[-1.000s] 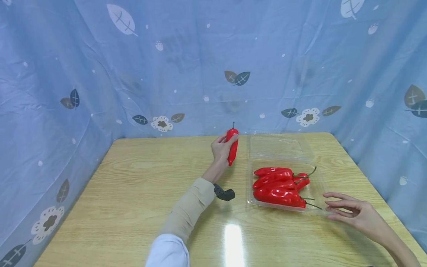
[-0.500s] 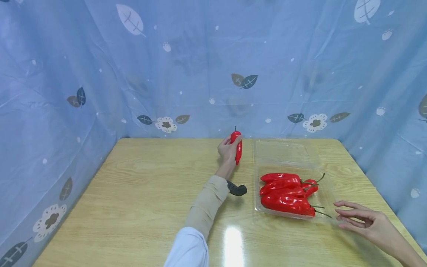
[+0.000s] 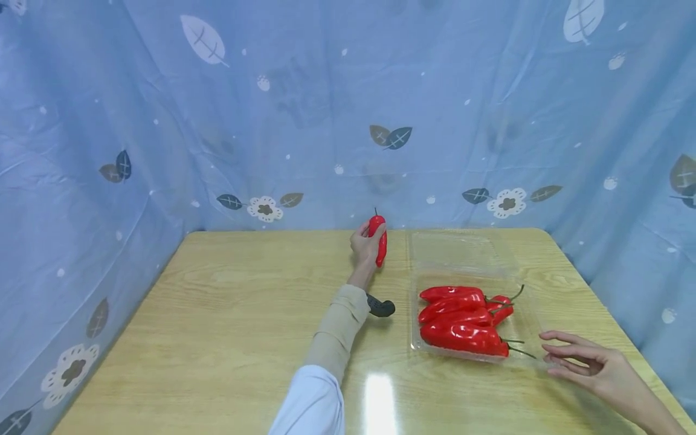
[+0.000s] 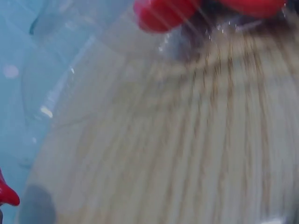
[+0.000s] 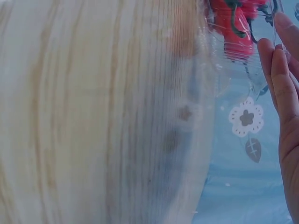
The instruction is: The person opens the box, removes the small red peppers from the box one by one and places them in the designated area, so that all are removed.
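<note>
My left hand (image 3: 365, 241) grips a red pepper (image 3: 381, 248) near the table's back edge, stem upward, fingers and thumb around its side. The left wrist view shows only a red tip (image 4: 6, 193) at its left edge. My right hand (image 3: 600, 365) is at the right side of a clear plastic container (image 3: 415, 329), its fingertips at the wall and loosely bent, thumb apart from the fingers. Inside the container lie several red peppers (image 3: 462, 337) with green stems, side by side. In the right wrist view, the fingers (image 5: 284, 88) reach toward the container.
The container's clear lid (image 3: 451, 251) lies folded back behind it on the wooden table (image 3: 244, 326). A dark curved piece (image 3: 382, 306) juts out at the left wrist. Blue patterned curtain (image 3: 326, 121) encloses the table's back and sides.
The whole head view shifts slightly. My left hand keeps its grip on the pepper, which stays near the back edge. The right hand stays beside the container.
</note>
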`<control>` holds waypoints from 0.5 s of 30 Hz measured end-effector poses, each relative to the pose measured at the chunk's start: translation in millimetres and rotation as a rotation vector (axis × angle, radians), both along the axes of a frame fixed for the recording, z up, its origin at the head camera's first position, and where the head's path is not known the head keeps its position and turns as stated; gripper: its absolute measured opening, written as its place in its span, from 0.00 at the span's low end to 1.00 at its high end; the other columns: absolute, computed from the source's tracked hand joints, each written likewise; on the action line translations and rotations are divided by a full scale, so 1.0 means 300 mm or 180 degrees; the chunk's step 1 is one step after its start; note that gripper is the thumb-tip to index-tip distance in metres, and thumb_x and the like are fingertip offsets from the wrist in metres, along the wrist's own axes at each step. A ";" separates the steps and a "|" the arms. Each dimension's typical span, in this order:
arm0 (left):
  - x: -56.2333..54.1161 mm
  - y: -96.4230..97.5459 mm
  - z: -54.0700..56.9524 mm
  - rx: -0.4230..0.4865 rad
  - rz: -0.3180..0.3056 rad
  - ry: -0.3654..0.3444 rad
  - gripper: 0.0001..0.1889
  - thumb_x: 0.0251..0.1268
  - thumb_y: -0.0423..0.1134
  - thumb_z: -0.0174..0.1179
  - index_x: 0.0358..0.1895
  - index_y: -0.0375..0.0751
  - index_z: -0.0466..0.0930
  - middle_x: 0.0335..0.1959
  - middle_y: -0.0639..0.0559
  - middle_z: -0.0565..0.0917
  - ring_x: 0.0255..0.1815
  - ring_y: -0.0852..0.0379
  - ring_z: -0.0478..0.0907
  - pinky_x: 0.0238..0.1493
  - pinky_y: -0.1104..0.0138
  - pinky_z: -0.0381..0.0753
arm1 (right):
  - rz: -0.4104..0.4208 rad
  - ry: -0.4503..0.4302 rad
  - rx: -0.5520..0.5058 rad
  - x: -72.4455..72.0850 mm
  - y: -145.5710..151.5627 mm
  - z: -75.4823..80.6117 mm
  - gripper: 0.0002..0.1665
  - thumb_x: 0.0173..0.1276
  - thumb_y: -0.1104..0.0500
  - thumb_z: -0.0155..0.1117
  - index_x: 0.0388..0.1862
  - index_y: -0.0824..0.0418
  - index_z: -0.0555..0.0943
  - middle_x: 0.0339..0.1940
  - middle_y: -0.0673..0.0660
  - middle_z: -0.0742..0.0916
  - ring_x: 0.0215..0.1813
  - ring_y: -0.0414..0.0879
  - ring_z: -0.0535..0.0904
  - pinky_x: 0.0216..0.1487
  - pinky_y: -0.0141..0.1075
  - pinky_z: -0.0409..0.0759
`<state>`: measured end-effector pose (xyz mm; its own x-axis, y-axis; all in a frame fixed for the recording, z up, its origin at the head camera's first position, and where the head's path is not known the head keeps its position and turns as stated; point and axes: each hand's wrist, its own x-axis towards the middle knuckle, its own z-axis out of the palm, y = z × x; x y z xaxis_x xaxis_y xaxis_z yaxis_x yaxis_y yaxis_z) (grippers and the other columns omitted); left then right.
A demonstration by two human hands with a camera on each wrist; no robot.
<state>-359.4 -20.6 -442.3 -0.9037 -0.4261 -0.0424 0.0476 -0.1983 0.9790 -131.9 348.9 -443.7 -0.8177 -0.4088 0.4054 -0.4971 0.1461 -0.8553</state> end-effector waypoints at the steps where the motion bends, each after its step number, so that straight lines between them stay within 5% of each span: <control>1: 0.000 -0.003 -0.010 -0.0053 -0.0010 -0.0031 0.27 0.55 0.39 0.70 0.59 0.34 0.78 0.55 0.40 0.81 0.56 0.48 0.77 0.54 0.63 0.78 | -0.0040 0.0005 0.0063 0.002 0.000 -0.001 0.22 0.47 0.88 0.61 0.45 0.80 0.80 0.59 0.49 0.81 0.52 0.38 0.82 0.44 0.29 0.80; 8: 0.001 -0.010 -0.059 -0.0412 -0.0009 -0.0325 0.25 0.58 0.41 0.69 0.59 0.37 0.78 0.53 0.43 0.82 0.55 0.50 0.78 0.55 0.64 0.77 | -0.0216 -0.0017 0.0377 0.008 0.004 -0.004 0.21 0.50 0.85 0.62 0.46 0.78 0.81 0.59 0.43 0.80 0.51 0.36 0.82 0.42 0.30 0.81; 15: -0.001 0.005 -0.078 -0.0720 -0.0045 -0.0355 0.26 0.58 0.43 0.68 0.59 0.36 0.78 0.52 0.41 0.83 0.53 0.50 0.79 0.54 0.63 0.78 | -0.0419 0.0005 0.0565 0.012 0.004 0.001 0.21 0.50 0.83 0.65 0.46 0.76 0.81 0.59 0.40 0.80 0.50 0.34 0.82 0.40 0.29 0.82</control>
